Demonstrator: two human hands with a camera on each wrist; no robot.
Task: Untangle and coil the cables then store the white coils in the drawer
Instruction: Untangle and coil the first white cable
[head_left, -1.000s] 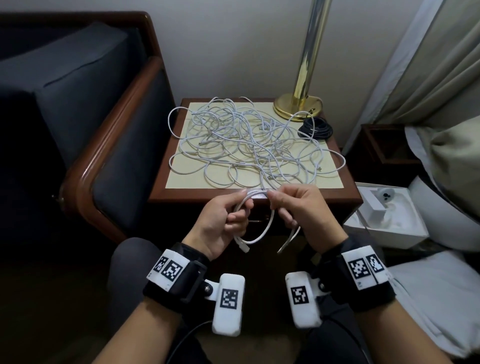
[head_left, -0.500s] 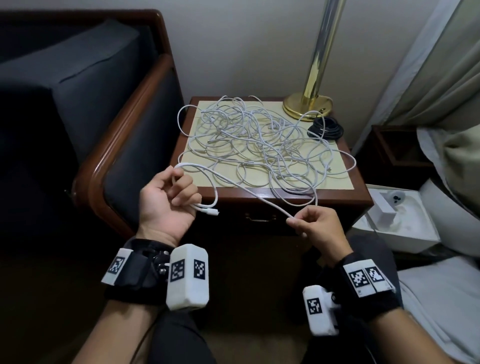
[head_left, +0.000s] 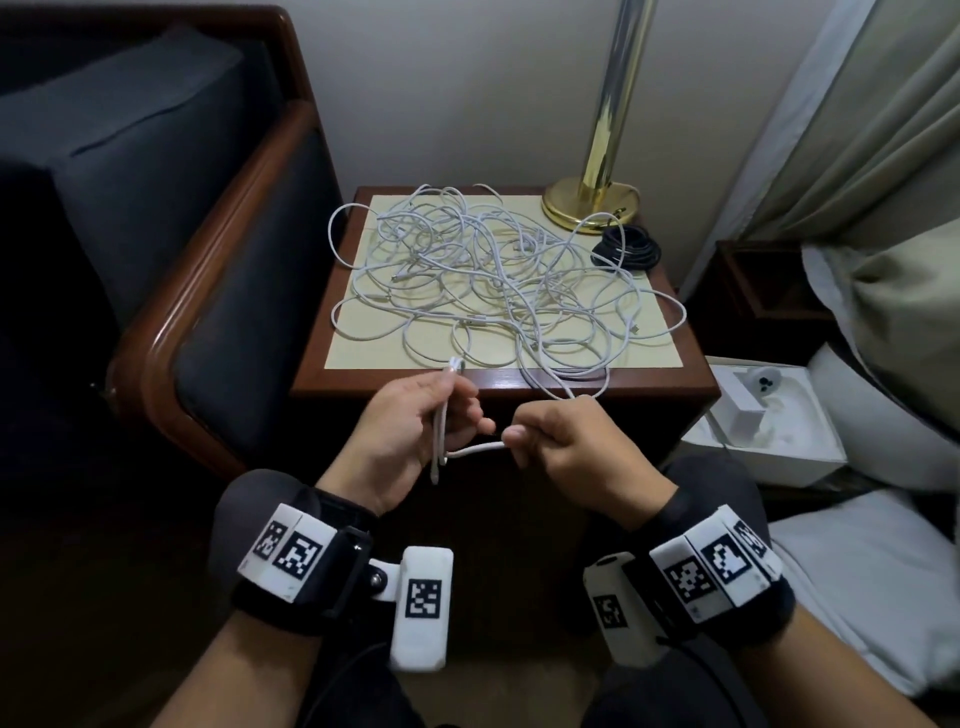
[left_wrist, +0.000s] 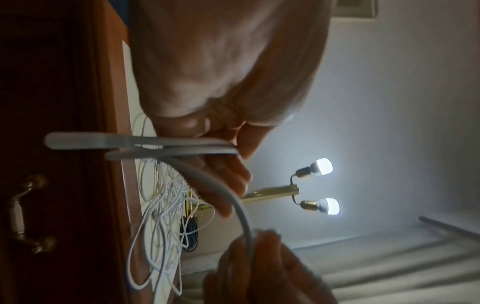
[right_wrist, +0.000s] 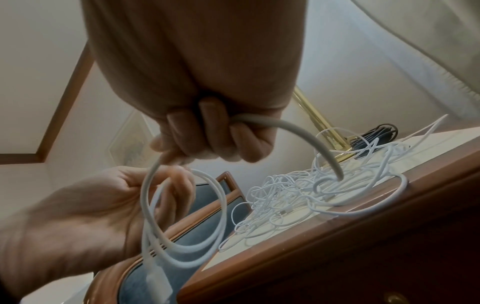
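Note:
A tangle of white cables (head_left: 498, 291) lies spread over the wooden nightstand (head_left: 691, 384). In front of its near edge my left hand (head_left: 415, 431) holds a few small loops of one white cable (head_left: 441, 431), its plug end hanging down. My right hand (head_left: 566, 441) grips the same cable (right_wrist: 298, 131) in a fist just to the right; from there it runs up onto the tangle (right_wrist: 311, 191). In the left wrist view the held loops (left_wrist: 166, 146) cross my fingers, and the drawer's brass handle (left_wrist: 23, 214) shows on the nightstand front.
A coiled black cable (head_left: 626, 247) lies at the nightstand's back right beside the brass lamp base (head_left: 589, 205). A dark armchair (head_left: 156, 218) stands to the left. An open white box (head_left: 763, 415) and bedding (head_left: 893, 332) are on the right.
My hands came back together in front of the nightstand after spreading apart. The left hand now holds the cable in small loops; the right hand has slid along it.

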